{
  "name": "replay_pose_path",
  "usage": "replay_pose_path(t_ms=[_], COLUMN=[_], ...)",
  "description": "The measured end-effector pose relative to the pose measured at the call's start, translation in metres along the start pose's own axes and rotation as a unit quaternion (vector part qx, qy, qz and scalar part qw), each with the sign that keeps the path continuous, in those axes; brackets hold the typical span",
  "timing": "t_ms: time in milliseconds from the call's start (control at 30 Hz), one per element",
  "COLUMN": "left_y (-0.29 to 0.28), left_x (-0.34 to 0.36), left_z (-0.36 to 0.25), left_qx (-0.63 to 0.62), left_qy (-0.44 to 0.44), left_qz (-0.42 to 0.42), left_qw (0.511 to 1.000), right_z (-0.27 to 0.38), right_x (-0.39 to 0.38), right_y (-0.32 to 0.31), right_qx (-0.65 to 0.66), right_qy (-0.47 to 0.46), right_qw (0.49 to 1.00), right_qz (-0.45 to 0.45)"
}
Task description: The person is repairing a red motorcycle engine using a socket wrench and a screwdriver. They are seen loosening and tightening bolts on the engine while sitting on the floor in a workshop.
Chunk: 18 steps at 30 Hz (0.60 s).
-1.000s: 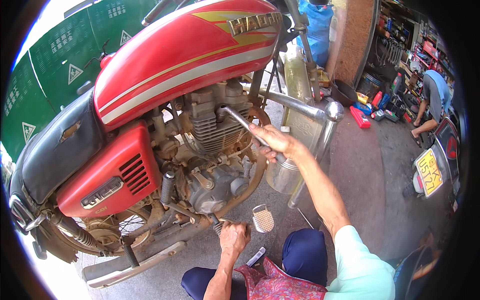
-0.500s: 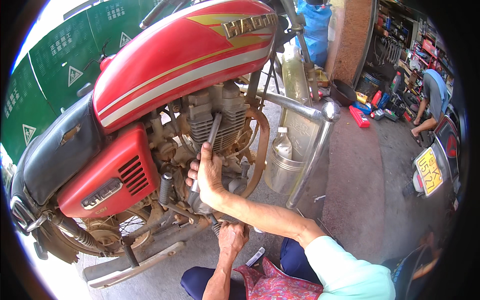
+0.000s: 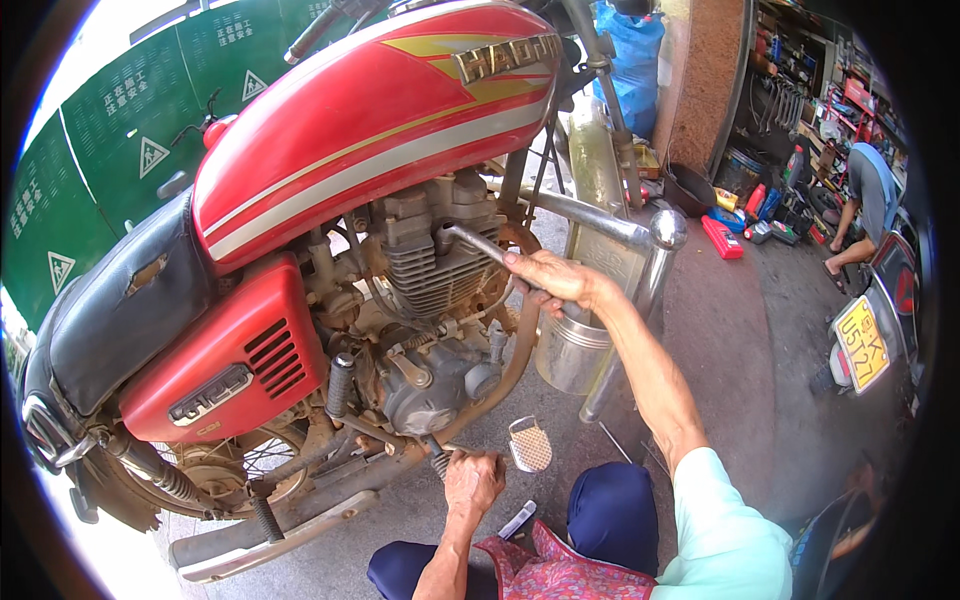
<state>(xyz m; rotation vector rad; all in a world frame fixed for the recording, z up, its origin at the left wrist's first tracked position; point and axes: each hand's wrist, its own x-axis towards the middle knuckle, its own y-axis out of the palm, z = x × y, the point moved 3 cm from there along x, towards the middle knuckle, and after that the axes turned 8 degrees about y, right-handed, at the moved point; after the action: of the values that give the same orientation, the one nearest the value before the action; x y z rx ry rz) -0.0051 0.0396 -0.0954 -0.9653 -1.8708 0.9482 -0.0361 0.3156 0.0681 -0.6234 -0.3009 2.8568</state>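
Note:
My right hand (image 3: 562, 283) is closed around a grey metal L-shaped socket wrench (image 3: 478, 240). The wrench's bent end sits at the finned engine cylinder (image 3: 436, 268), and its bar slopes down to the right into my fist. What lies inside the fist is hidden. Low in front of me, my left hand (image 3: 474, 482) grips the black rubber footpeg (image 3: 437, 454) below the round engine cover (image 3: 428, 402). The engine belongs to a motorcycle with a red fuel tank (image 3: 330, 150), standing across from me.
A chrome crash bar (image 3: 655, 265) with a ball end stands by my right forearm. Below it are a metal bucket (image 3: 572, 360) and a pedal plate (image 3: 530, 446) near my knee. Another person (image 3: 870, 195) bends beside a second motorcycle (image 3: 890, 310) at the right.
My right hand has swung the wrench's free end up and to the right, away from the lower engine cover. The left hand keeps hold of the footpeg.

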Motion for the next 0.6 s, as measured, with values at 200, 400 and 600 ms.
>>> replay_pose_path(t_ms=[200,400,600], left_y=[-0.001,-0.002,-0.003], left_x=[0.001,0.003,0.002], left_z=[0.001,-0.001,0.000], left_qx=[0.005,0.005,-0.007], left_qy=[-0.015,-0.011,-0.018], left_qz=[0.012,0.015,0.006], left_qw=[1.000,1.000,1.000], right_z=[-0.021,0.020,0.025], right_x=[0.008,0.001,0.007], right_y=[0.017,0.173,0.174], right_qx=[0.030,0.508,0.555], right_qy=[-0.013,-0.051,-0.049], right_qw=[0.999,0.857,0.830], right_qz=[-0.017,-0.072,-0.027])
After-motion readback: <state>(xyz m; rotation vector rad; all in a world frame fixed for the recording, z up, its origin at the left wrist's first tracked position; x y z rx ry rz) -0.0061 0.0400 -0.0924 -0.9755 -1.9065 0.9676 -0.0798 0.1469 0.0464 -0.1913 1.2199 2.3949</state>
